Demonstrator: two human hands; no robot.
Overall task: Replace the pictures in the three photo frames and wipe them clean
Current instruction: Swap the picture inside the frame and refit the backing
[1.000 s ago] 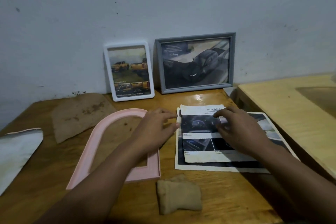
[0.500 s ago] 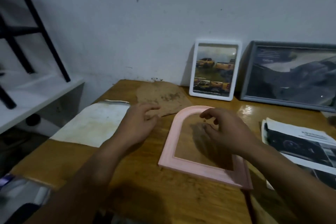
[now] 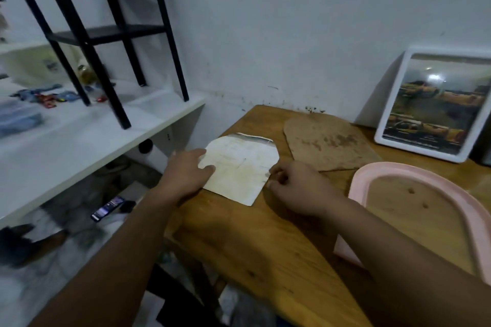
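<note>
An arch-shaped, stained white picture sheet lies face down at the left end of the wooden table. My left hand holds its left edge, thumb on top of the paper. With curled fingertips, my right hand pinches the sheet's right edge. A brown arch-shaped backing board lies just behind. To the right, the empty pink arch frame lies flat. A white frame with a picture of yellow trucks leans on the wall.
The table's left edge runs right beside my left hand, with a drop to the floor. A white shelf carrying a black stand and small items stands to the left. A phone-like object lies on the floor below.
My view has swung left, away from the new prints. Both hands have moved from the pink frame to the stained sheet and taken hold of its edges.
</note>
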